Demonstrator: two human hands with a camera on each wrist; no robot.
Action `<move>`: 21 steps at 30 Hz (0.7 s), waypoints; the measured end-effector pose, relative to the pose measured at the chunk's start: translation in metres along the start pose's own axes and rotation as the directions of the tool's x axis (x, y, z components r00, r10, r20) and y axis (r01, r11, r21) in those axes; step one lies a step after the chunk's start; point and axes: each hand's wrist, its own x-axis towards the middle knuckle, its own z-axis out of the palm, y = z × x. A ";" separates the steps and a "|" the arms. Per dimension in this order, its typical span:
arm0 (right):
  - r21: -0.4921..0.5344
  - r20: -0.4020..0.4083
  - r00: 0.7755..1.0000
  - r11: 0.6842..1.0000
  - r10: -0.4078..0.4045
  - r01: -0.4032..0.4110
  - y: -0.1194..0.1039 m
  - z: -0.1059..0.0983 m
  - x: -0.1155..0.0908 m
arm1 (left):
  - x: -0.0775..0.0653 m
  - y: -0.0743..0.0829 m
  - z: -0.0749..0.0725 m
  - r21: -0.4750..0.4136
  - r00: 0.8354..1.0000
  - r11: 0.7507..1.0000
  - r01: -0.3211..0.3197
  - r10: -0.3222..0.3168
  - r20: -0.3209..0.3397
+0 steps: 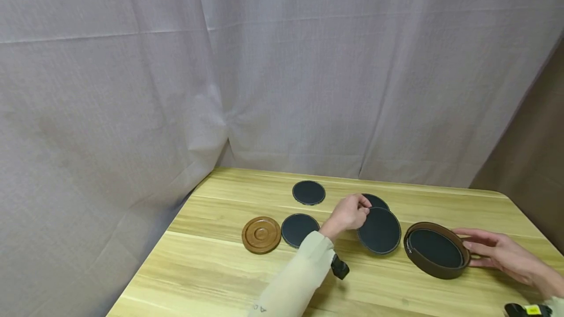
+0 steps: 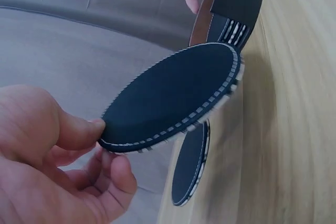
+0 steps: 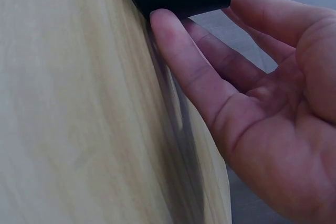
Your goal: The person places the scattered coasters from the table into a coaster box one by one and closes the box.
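On the desk (image 1: 189,273), a round holder (image 1: 434,270) at right is gripped by the right hand (image 1: 506,254); pinched in the left hand (image 1: 349,213), just left of the holder, a tilted dark coaster (image 1: 380,233) is best levelled gently.

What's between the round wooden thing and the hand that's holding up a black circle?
In the head view, a black coaster lies between the wooden disc and the left hand.
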 end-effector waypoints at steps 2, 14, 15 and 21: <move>0.008 0.005 1.000 1.000 -0.004 0.004 0.000 0.000 0.001 | 0.000 0.000 0.002 -0.033 1.000 0.999 -0.010 0.009 -0.027; -0.001 0.008 1.000 1.000 -0.011 0.011 0.001 -0.001 0.000 | 0.002 0.013 0.021 -0.269 0.989 0.963 0.011 -0.051 -0.142; -0.005 0.006 1.000 1.000 -0.008 0.008 0.000 -0.001 0.000 | 0.003 0.014 0.023 -0.280 0.987 0.960 0.018 -0.062 -0.149; 0.001 0.007 1.000 1.000 0.008 -0.008 -0.001 0.000 0.000 | 0.001 0.019 0.036 -0.345 0.983 0.938 0.038 -0.097 -0.156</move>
